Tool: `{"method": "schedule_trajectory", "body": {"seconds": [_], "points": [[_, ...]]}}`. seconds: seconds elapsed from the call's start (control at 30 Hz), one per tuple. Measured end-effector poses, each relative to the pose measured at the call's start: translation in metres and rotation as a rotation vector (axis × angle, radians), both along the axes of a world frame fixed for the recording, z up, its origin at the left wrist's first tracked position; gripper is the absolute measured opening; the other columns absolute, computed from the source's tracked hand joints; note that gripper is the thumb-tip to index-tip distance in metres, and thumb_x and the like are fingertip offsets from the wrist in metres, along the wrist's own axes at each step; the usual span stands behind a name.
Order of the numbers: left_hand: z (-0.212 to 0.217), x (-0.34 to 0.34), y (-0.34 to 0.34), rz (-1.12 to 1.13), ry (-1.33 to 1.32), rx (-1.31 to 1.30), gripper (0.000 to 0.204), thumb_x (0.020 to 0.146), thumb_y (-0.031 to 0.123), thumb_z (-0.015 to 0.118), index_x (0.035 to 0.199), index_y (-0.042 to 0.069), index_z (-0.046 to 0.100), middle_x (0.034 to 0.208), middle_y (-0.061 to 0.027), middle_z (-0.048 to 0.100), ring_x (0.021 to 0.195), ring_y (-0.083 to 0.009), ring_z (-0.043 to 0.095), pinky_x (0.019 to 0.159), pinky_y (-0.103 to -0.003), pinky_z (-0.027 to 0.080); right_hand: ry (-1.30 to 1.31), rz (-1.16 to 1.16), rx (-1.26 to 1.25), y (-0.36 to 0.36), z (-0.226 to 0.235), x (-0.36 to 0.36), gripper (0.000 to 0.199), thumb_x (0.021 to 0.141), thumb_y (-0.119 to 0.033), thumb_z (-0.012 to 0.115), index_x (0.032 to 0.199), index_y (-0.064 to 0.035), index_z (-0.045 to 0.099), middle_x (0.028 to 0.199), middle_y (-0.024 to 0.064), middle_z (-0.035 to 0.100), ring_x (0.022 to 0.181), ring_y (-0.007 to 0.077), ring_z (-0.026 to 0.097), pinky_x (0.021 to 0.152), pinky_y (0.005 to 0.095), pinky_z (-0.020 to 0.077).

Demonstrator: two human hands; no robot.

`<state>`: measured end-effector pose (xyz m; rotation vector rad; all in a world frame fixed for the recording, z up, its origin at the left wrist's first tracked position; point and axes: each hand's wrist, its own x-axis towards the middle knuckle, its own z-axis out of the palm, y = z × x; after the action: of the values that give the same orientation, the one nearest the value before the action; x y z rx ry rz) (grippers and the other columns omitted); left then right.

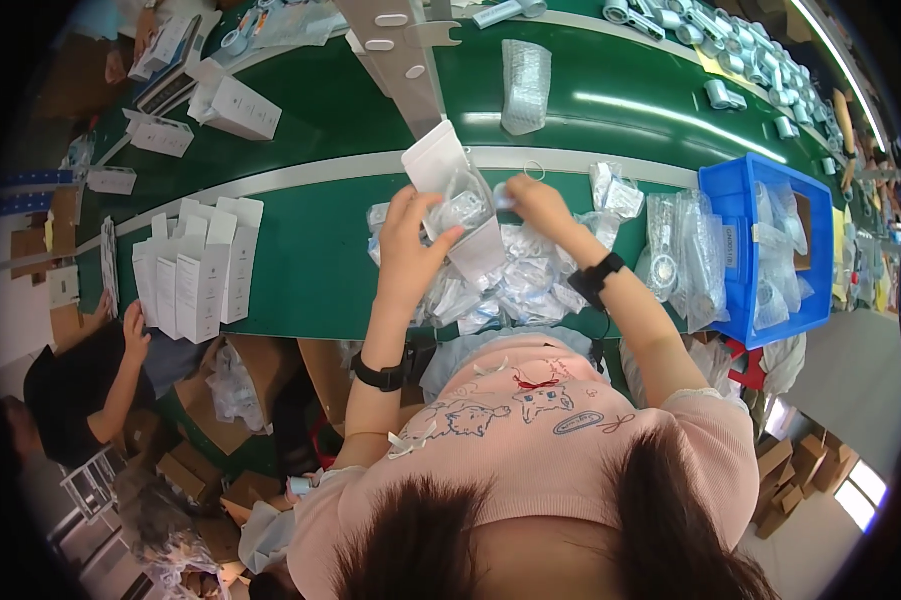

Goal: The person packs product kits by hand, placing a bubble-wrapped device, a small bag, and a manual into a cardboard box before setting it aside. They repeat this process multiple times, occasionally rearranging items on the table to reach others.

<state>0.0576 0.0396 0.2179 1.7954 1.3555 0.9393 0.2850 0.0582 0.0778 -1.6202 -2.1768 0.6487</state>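
Observation:
My left hand [408, 245] is wrapped round an open white carton [482, 252] that tilts above the bench, its flap standing up at the far end. Inside the carton's opening sits a clear plastic bag [460, 208] with a pale item in it. Just right of the carton, my right hand [542, 208] has its fingers pinched together on a small pale-blue piece, too blurred to name. Beneath both hands lies a heap of small clear plastic packets [532, 275] on the green bench [315, 250].
Upright white cartons [200, 285] stand in a group at left. Bubble-wrapped parts [703, 262] lie beside a blue bin [738, 245] at right. A metal post [395, 50] rises ahead, near a bubble-wrap pouch [525, 85]. Another person's hand [135, 332] rests by the cartons.

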Motion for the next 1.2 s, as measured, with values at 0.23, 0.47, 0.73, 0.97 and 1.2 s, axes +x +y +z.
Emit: {"method": "schedule_trajectory", "body": {"seconds": [0.23, 0.47, 0.73, 0.97, 1.2], "points": [[-0.009, -0.008, 0.015, 0.078, -0.080, -0.153, 0.015, 0.063, 0.001, 0.068, 0.076, -0.002, 0.062, 0.086, -0.0065, 0.059, 0.071, -0.0110, 0.055, 0.060, -0.022, 0.044, 0.483, 0.210, 0.349, 0.008, 0.169, -0.006, 0.015, 0.067, -0.008, 0.061, 0.081, -0.0062, 0.057, 0.081, 0.0070, 0.054, 0.081, 0.0234, 0.055, 0.066, 0.0314, 0.0456], [-0.022, -0.012, 0.024, 0.150, -0.170, -0.281, 0.013, 0.061, 0.003, 0.068, 0.073, -0.001, 0.063, 0.078, -0.0076, 0.062, 0.062, -0.0129, 0.054, 0.056, -0.023, 0.042, 0.011, 0.908, 0.636, 0.015, 0.181, -0.052, 0.017, 0.070, -0.010, 0.059, 0.087, -0.0074, 0.061, 0.089, 0.0077, 0.057, 0.092, 0.0244, 0.052, 0.087, 0.0405, 0.0370], [-0.027, -0.008, 0.010, 0.173, -0.210, -0.088, 0.011, 0.068, -0.003, 0.063, 0.079, -0.003, 0.061, 0.085, -0.0058, 0.061, 0.073, -0.0099, 0.054, 0.063, -0.021, 0.042, 0.103, 0.863, 0.341, 0.002, 0.121, -0.039, 0.055, 0.064, -0.024, 0.071, 0.112, -0.0073, 0.052, 0.117, 0.0107, 0.047, 0.110, 0.0261, 0.045, 0.101, 0.0451, 0.0235], [-0.029, -0.046, 0.011, -0.006, -0.457, -0.170, 0.048, 0.067, 0.009, 0.070, 0.110, 0.002, 0.048, 0.111, -0.0081, 0.052, 0.103, -0.0198, 0.050, 0.085, -0.031, 0.042, 1.101, -0.064, -0.456, -0.024, 0.071, -0.038, 0.112, 0.046, -0.039, 0.083, 0.134, -0.0032, 0.024, 0.128, 0.0102, 0.038, 0.119, 0.0217, 0.036, 0.100, 0.0327, 0.0239], [-0.013, -0.336, 0.045, 0.706, 1.411, -0.263, 0.107, 0.052, 0.039, 0.078, 0.137, 0.018, 0.016, 0.141, -0.0180, 0.011, 0.129, -0.0402, 0.008, 0.095, -0.062, 0.018, 1.118, -0.483, 0.137, 0.043, 0.076, 0.079, 0.088, 0.060, -0.041, 0.075, 0.126, -0.0004, 0.033, 0.117, 0.0098, 0.046, 0.111, 0.0197, 0.044, 0.089, 0.0330, 0.0373]]}}
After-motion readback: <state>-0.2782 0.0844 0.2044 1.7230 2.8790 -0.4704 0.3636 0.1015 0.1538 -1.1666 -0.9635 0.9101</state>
